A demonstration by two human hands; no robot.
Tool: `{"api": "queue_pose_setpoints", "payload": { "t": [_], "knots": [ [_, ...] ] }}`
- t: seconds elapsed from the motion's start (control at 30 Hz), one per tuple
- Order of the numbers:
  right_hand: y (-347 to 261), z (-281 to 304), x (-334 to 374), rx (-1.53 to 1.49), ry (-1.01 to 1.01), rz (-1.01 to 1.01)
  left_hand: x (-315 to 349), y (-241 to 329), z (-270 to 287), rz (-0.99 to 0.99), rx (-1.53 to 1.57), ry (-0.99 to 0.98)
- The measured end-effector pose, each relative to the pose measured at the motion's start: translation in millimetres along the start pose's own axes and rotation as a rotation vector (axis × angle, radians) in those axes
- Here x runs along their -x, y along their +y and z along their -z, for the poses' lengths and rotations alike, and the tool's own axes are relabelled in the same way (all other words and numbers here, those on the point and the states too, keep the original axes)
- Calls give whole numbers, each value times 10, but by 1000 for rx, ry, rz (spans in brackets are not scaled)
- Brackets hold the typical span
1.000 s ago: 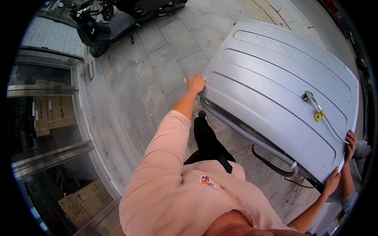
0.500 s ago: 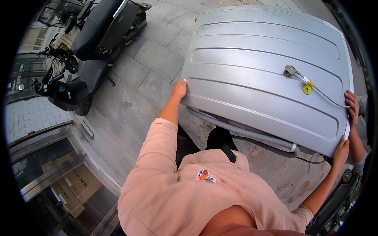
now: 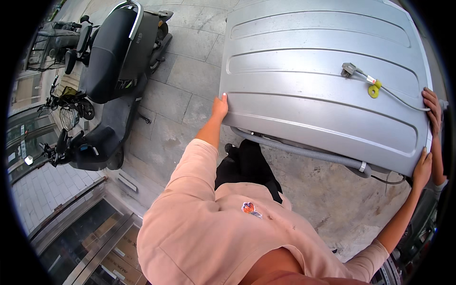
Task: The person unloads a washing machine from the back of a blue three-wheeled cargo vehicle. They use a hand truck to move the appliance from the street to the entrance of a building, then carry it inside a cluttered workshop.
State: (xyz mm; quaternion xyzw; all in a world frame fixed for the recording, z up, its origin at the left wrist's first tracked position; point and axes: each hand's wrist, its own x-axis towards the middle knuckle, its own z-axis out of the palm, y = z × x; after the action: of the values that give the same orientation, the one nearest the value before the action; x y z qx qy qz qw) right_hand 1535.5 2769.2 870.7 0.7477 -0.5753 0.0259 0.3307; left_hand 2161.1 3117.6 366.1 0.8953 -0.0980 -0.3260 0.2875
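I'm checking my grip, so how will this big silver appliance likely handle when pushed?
The silver appliance is probably heavy, since the left hand, right hand and a co-worker's hand are all at its edges. Its panel is likely stiff, being ribbed, yet perhaps slippery where smooth and shiny.

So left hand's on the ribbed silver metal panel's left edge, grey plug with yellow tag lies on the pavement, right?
Not quite: the head view shows the grey plug with its yellow tag lying on the ribbed silver metal panel. The left hand is at the panel's left edge, as stated.
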Motion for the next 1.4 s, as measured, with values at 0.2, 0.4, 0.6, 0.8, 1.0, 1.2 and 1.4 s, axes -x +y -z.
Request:
{"api": "queue_pose_setpoints", "payload": {
  "t": [0.2,0.4,0.6,0.8,1.0,1.2,1.4],
  "knots": [
    [-225,798,-95,-49,-15,-58,-229,-226,580,153,97,-79],
    [-653,1329,-274,-105,-21,-118,-398,-330,473,189,134,-87],
    [-828,1876,-544,-33,-13,-270,-203,142,361,268,463,-654],
    [-359,2257,-732,-20,-8,-271,442,546,87,285,618,-596],
    [-191,1617,-781,-128,-6,-113,-3,186,-335,304,369,-211],
    [0,1397,-764,-178,-131,-73,71,281,-501,314,178,-139],
    [221,1261,-758,54,132,78,15,294,-773,300,87,-161]
  ]
}}
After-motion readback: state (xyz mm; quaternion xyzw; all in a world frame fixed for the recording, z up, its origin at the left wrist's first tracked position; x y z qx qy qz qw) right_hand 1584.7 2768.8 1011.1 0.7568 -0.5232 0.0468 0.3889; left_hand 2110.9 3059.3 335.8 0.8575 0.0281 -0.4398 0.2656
